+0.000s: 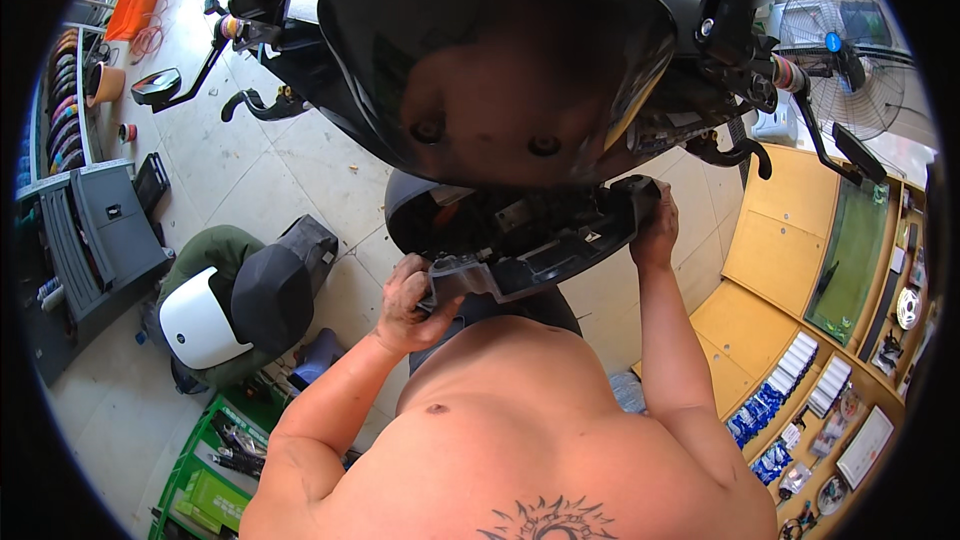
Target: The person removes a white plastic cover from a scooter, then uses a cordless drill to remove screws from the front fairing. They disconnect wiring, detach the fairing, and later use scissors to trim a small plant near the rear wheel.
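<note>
A black plastic motorbike panel (565,262) with a curved rim and moulded inner parts is held in front of my belly. My left hand (408,298) is closed round its left end, which has a squared cutout. On the opposite end, my right hand (656,224) grips the outer edge, with the fingers partly hidden behind it. Just beyond the panel stands the motorbike, its glossy black front cover (480,70) reflecting a body. Whether the panel touches the bike is not clear.
Handlebar levers (262,103) and mirrors (157,87) stick out on both sides. A white and black cover (205,317) lies at left, above a green crate (200,490). To the right are a wooden cabinet (775,225) with packaged goods and a standing fan (838,55).
</note>
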`<state>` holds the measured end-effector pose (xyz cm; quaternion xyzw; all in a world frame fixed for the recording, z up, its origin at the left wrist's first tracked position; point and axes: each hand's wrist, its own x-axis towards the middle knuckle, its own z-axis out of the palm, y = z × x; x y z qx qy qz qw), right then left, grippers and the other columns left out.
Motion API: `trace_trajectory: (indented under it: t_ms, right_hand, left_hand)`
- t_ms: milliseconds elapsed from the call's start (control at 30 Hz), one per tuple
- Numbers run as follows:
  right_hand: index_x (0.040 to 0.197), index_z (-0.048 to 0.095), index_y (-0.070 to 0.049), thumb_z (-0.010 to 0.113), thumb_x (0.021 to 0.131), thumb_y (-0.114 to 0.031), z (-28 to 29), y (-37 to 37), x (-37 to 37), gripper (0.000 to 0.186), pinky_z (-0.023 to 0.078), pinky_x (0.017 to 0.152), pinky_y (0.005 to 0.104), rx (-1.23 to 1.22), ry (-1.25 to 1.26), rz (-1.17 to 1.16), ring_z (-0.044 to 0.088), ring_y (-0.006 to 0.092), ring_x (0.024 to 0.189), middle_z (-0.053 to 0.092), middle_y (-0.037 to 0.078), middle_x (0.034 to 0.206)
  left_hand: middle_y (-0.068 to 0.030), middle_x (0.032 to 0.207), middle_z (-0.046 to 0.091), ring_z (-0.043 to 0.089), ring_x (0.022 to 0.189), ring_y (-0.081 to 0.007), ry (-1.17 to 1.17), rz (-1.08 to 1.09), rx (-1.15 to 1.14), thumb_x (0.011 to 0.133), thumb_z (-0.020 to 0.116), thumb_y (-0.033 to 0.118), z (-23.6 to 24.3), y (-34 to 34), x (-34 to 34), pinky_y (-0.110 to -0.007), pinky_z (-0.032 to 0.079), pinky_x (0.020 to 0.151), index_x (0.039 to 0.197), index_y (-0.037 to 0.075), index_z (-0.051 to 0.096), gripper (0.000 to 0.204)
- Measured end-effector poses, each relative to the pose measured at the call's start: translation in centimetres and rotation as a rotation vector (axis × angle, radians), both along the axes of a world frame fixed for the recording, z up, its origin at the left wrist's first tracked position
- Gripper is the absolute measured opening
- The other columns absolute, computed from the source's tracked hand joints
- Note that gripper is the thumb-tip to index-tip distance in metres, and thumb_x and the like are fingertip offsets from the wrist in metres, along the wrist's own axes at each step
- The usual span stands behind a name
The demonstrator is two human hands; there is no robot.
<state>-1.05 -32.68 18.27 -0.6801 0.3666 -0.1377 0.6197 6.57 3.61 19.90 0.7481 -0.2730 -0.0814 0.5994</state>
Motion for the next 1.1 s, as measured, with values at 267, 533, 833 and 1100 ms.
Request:
trace_trajectory:
  t_ms: [267, 533, 833, 1100]
  right_hand:
    - [0.098, 0.062, -0.002, 0.034, 0.102, -0.045, 0.6, 1.0, 1.1, 0.051, 0.032, 0.049, 0.0216, -0.020, -0.026, -0.037, 0.042, 0.0059, 0.052, 0.054, -0.002, 0.064]
    - [0.100, 0.062, -0.001, 0.036, 0.101, -0.047, 0.8, 1.4, 1.3, 0.052, 0.031, 0.048, 0.0218, 0.035, -0.054, -0.058, 0.040, 0.0059, 0.052, 0.053, -0.002, 0.064]
    - [0.101, 0.061, -0.002, 0.037, 0.100, -0.050, 0.8, 1.4, 1.3, 0.054, 0.030, 0.049, 0.0215, 0.120, -0.061, -0.099, 0.040, 0.0058, 0.052, 0.052, -0.003, 0.064]
    - [0.103, 0.061, -0.001, 0.039, 0.100, -0.049, 0.2, 1.1, 1.0, 0.053, 0.031, 0.049, 0.0216, 0.143, -0.085, -0.104, 0.041, 0.0058, 0.053, 0.053, -0.003, 0.066]
  left_hand:
    - [-0.0131, 0.071, 0.048, 0.044, 0.059, -0.0304, 0.013, 0.017, -0.017, 0.058, 0.074, -0.002, -0.3, -0.1, -0.1, -0.038, 0.035, 0.053, 0.075, 0.004, 0.054, 0.027]
    - [-0.0106, 0.073, 0.058, 0.052, 0.059, -0.0274, -0.027, 0.006, 0.057, 0.065, 0.074, -0.001, -0.7, 0.4, 0.0, -0.034, 0.040, 0.052, 0.087, 0.005, 0.061, 0.027]
    - [-0.0121, 0.074, 0.056, 0.050, 0.060, -0.0290, -0.032, 0.010, 0.045, 0.062, 0.075, -0.002, -0.6, 0.3, 0.0, -0.036, 0.039, 0.053, 0.083, 0.005, 0.057, 0.028]
    - [-0.0139, 0.073, 0.049, 0.046, 0.060, -0.0316, -0.034, 0.034, 0.010, 0.059, 0.076, 0.001, -0.6, 0.0, -0.1, -0.038, 0.038, 0.054, 0.078, 0.004, 0.057, 0.028]
